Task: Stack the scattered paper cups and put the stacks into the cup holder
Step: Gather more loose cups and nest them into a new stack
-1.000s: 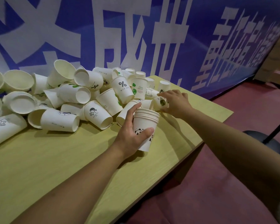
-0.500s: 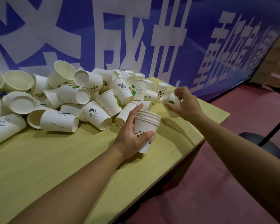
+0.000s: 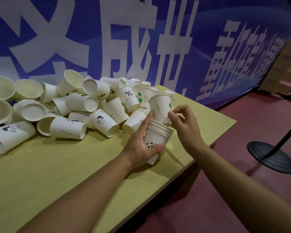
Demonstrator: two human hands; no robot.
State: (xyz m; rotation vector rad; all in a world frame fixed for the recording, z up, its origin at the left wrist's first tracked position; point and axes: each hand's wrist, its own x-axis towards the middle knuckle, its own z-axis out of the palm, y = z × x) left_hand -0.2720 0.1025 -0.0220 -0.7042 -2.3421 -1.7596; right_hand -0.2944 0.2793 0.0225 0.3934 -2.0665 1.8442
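Change since half a second ago: right hand [image 3: 183, 121] has carried its single cup [image 3: 160, 108] from 2 o'clock of the stack [image 3: 156, 140] to directly above it. Fingers pinch this cup's lower wall; its base sits inside the top rim, mouth up, long axis near upright, tilted slightly toward 11 o'clock. Left hand [image 3: 141, 147] grips the nested stack, thumb across the panda print, above the table [image 3: 57, 174]. Loose cups [image 3: 74, 105] lie heaped from 9 to 12 o'clock, mostly on their sides.
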